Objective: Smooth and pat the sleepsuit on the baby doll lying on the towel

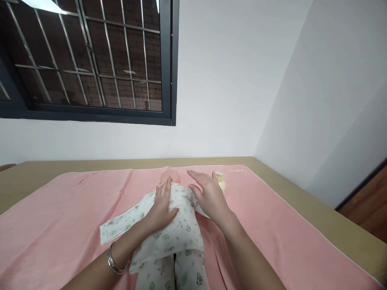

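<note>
A baby doll in a white top (184,231) with a small green print lies on its back on the pink blanket (256,225). Only the crown of its head (170,175) shows beyond the collar. My left hand (162,208) lies on the chest of the top, its fingers stretched out and holding nothing. Over the shoulder on the right is my right hand (210,195), fingers apart and nothing in them; I cannot tell whether it touches the cloth. Matching trousers (173,272) run down to the bottom edge. One sleeve (121,225) stretches out to the left.
A small cream bottle (221,183) stands just behind my right hand, partly hidden by it. The blanket covers most of a tan table (305,201). White walls (217,80) rise behind and on the right, with a barred window (90,60) at the upper left.
</note>
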`<state>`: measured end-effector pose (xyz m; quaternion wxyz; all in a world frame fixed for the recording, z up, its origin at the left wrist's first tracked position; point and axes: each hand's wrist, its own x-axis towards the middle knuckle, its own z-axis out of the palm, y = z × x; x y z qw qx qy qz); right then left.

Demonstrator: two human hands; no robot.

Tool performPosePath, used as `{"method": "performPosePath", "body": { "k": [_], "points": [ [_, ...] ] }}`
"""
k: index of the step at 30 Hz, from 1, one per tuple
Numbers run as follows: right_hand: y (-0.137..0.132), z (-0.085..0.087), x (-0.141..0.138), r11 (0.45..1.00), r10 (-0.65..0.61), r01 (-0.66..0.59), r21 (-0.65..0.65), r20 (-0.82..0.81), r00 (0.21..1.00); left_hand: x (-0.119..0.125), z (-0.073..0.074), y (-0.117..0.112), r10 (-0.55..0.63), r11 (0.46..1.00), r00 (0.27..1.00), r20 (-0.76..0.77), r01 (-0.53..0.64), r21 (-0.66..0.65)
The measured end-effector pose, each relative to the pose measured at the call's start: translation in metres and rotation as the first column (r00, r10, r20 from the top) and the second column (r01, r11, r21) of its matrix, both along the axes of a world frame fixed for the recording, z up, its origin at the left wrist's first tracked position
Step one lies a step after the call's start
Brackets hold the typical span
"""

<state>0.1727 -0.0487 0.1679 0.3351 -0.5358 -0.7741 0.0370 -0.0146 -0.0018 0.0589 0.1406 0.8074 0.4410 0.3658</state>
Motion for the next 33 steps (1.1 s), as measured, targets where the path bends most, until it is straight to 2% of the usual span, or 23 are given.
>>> {"method": "performPosePath", "body": {
  "k": [5, 11, 15, 19, 21, 25, 29, 33],
  "points": [
    [0.002, -0.004, 0.002, 1.000, 0.012, -0.012, 0.020, 0.010, 1.000, -0.005, -0.004, -0.003, -0.021, 1.000, 0.993, -0.113, 0.024, 0.020],
    [0.004, -0.008, 0.000, 0.998, 0.069, -0.069, 0.008, 0.001, 0.998, -0.007, 0.009, -0.013, -0.077, 0.997, 0.976, -0.205, 0.074, -0.023],
    [0.001, -0.007, -0.002, 0.993, 0.120, -0.120, -0.013, 0.005, 0.993, -0.007, 0.014, -0.018, -0.098, 0.995, 0.974, -0.203, 0.091, -0.045],
    [-0.002, -0.006, -0.004, 0.991, 0.133, -0.134, -0.020, -0.015, 0.991, -0.006, 0.014, -0.016, -0.131, 0.990, 0.982, -0.135, 0.122, -0.071],
    [0.000, -0.006, -0.005, 0.994, 0.104, -0.105, -0.010, -0.047, 0.993, -0.001, 0.013, -0.013, -0.118, 0.989, 0.991, -0.060, 0.112, -0.094],
    [0.005, -0.002, 0.003, 0.999, -0.021, 0.026, 0.036, -0.130, 0.991, 0.015, 0.011, -0.005, -0.012, 0.992, 0.996, 0.093, 0.023, -0.121],
    [0.009, 0.008, 0.033, 0.979, -0.157, 0.182, 0.089, -0.232, 0.960, 0.034, 0.011, 0.001, 0.017, 0.997, 0.989, 0.144, -0.006, -0.077],
    [0.010, 0.017, 0.071, 0.945, -0.267, 0.319, 0.075, -0.385, 0.883, 0.053, 0.015, 0.004, -0.037, 0.999, 0.992, 0.120, 0.038, -0.010]
  ]
}}
